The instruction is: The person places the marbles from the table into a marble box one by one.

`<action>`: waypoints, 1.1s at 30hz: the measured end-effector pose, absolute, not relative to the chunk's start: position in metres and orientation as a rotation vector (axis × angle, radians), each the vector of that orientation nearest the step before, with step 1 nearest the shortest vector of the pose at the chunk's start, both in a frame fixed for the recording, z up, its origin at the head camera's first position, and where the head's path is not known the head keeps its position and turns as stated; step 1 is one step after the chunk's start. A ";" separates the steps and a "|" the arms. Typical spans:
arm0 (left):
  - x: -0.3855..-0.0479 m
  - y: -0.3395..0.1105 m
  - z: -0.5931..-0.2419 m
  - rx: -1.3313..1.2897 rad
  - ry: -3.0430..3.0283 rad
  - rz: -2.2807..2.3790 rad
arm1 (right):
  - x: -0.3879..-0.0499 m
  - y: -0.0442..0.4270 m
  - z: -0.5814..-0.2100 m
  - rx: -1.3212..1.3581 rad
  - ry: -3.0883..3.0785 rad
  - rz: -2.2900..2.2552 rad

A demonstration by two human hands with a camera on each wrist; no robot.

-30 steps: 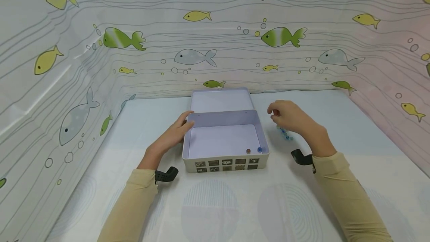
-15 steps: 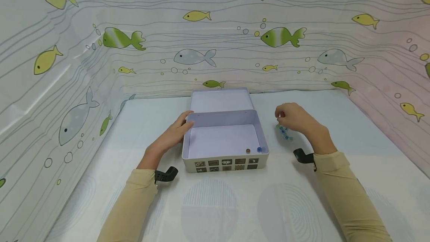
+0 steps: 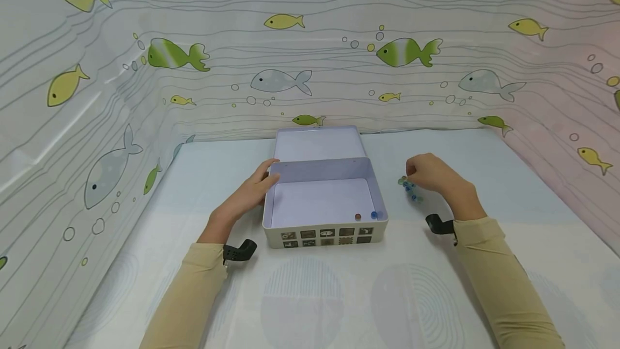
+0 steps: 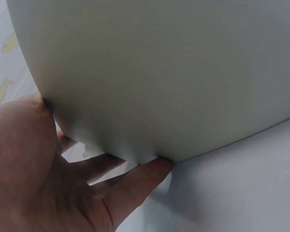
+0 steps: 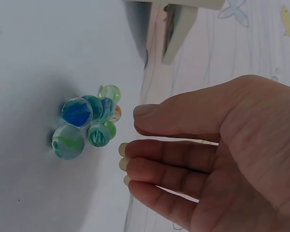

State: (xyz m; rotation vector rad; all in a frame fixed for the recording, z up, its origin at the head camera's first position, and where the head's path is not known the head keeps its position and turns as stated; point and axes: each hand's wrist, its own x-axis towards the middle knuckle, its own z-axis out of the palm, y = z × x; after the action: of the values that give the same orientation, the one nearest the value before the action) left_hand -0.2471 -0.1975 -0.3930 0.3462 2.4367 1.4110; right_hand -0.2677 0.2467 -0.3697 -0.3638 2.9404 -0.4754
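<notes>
Cluster of glass marbles (image 5: 77,112) on the bench (image 3: 310,290), right of the pale box (image 3: 300,238). Right hand (image 3: 432,173) just beside them, fingers loosely bent, holding nothing visible; contact hard to judge. Blue marble (image 3: 374,215) and brown marble (image 3: 358,216) inside the box, near right corner. Left hand (image 3: 251,192) grips its left wall. Lid (image 3: 319,144) laid back, far side.

Right grip (image 5: 236,140) — thumb (image 5: 181,113) apart from fingers (image 5: 171,172)
</notes>
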 end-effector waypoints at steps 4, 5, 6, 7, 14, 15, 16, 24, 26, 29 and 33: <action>-0.244 -0.195 -0.387 0.332 2.416 1.414 | -0.269 0.248 -0.372 -0.344 2.911 -0.460; -0.242 -0.194 -0.383 0.329 2.408 1.416 | -0.270 0.248 -0.373 -0.333 2.902 -0.457; -0.240 -0.193 -0.379 0.326 2.398 1.416 | -0.270 0.248 -0.374 -0.331 2.892 -0.454; -0.237 -0.192 -0.375 0.321 2.391 1.417 | -0.271 0.249 -0.375 -0.332 2.887 -0.449; -0.231 -0.189 -0.365 0.323 2.376 1.416 | -0.272 0.253 -0.380 -0.362 2.901 -0.413; -0.232 -0.189 -0.365 0.322 2.375 1.416 | -0.272 0.254 -0.379 -0.363 2.900 -0.412; -0.232 -0.189 -0.365 0.321 2.373 1.417 | -0.272 0.254 -0.379 -0.369 2.897 -0.407; -0.233 -0.190 -0.365 0.323 2.364 1.420 | -0.271 0.257 -0.379 -0.338 2.876 -0.387; -0.233 -0.190 -0.365 0.324 2.363 1.422 | -0.272 0.258 -0.380 -0.335 2.874 -0.383; -0.233 -0.191 -0.365 0.326 2.363 1.424 | -0.273 0.259 -0.381 -0.335 2.875 -0.380; -0.232 -0.191 -0.365 0.327 2.365 1.423 | -0.273 0.259 -0.381 -0.336 2.873 -0.375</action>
State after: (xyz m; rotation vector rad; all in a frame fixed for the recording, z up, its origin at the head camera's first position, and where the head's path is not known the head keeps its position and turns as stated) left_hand -0.2318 -0.1906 -0.3645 0.3271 2.3652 1.4227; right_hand -0.2734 0.2594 -0.3815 -0.3356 2.8728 -0.3750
